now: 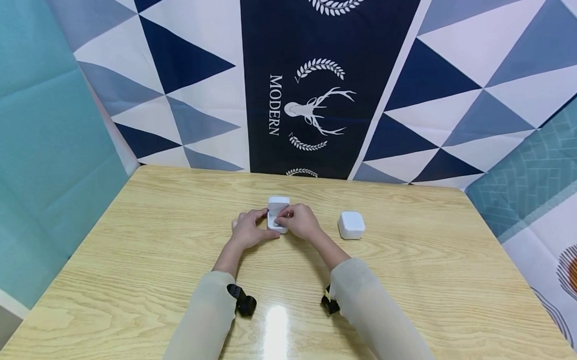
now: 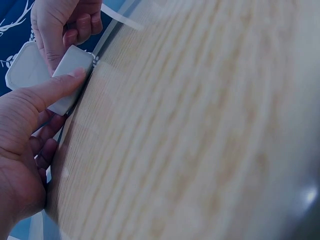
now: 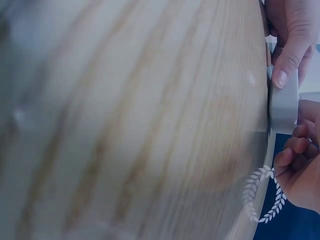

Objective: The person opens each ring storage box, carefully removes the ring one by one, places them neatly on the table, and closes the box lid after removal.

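A small white hinged box, like a jewellery box (image 1: 278, 201), stands on the table with its lid raised. My left hand (image 1: 248, 230) holds it from the left, the thumb along its near side; in the left wrist view that thumb (image 2: 60, 87) presses the box's front (image 2: 75, 62). My right hand (image 1: 301, 221) has its thumb and forefinger reaching together into the open box. Whether they pinch anything is hidden. In the right wrist view, the other fingers of the right hand (image 3: 305, 167) are curled beside the box (image 3: 284, 107).
A second white box (image 1: 351, 225), closed, stands on the wooden table (image 1: 152, 248) to the right of my hands. Behind the table's far edge hangs a patterned cloth (image 1: 311, 158). A black wrist camera (image 1: 245, 304) sits under the left sleeve.
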Action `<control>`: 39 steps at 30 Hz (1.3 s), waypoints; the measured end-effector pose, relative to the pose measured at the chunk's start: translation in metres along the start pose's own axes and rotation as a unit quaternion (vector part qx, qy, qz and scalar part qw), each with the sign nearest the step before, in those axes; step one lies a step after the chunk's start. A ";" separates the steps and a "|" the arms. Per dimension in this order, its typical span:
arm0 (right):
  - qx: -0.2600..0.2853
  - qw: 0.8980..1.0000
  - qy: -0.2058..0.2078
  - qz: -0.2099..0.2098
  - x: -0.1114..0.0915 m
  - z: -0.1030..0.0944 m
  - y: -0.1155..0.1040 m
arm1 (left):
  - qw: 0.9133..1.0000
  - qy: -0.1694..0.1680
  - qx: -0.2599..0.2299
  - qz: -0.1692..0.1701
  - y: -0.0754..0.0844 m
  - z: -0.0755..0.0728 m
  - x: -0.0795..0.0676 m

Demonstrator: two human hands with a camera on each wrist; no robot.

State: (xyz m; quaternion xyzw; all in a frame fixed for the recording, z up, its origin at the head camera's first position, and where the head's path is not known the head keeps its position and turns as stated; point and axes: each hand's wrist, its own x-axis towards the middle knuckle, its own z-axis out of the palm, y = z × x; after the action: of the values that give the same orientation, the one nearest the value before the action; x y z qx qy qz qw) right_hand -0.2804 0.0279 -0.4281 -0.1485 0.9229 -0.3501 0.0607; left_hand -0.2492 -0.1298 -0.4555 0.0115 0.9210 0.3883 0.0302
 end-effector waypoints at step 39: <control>0.034 0.999 0.000 0.015 -0.005 -0.009 0.004 | 1.000 -0.010 -0.009 -0.016 0.004 0.001 -0.003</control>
State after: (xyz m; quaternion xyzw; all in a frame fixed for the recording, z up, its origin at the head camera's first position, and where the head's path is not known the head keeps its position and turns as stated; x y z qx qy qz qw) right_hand -0.2791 0.0382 -0.4242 -0.1327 0.9126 -0.3802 0.0709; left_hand -0.2459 -0.1266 -0.4531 0.0001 0.9170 0.3963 0.0459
